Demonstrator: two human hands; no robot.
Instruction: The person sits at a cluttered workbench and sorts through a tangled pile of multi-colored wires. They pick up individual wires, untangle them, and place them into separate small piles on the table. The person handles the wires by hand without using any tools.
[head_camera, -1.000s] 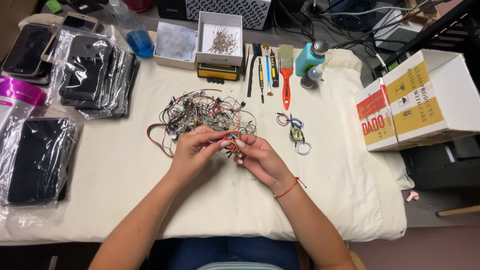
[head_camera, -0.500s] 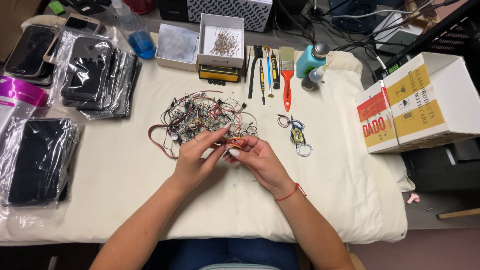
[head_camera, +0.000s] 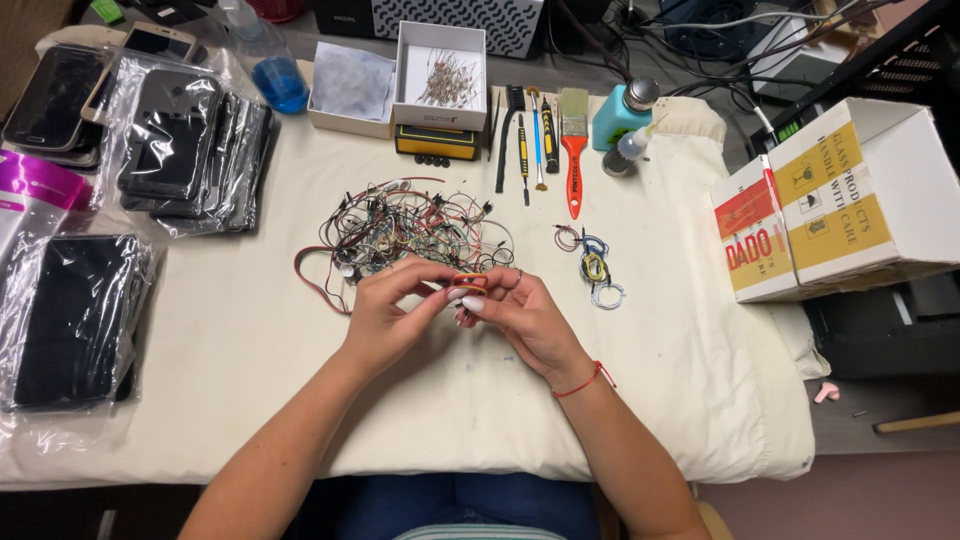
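Here both hands pinch one wire coil (head_camera: 467, 283) between them, left hand (head_camera: 385, 315) and right hand (head_camera: 515, 312) equally near, tangle (head_camera: 410, 225) just beyond.

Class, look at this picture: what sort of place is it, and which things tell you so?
Probably an electronics repair bench. A tangle of thin wires lies on the cloth-covered table, phones in clear bags are stacked at one side, and small screwdrivers and a brush lie at the back.

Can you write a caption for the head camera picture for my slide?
Left hand and right hand pinch a small wire coil beside a tangled wire pile on a cloth-covered table.
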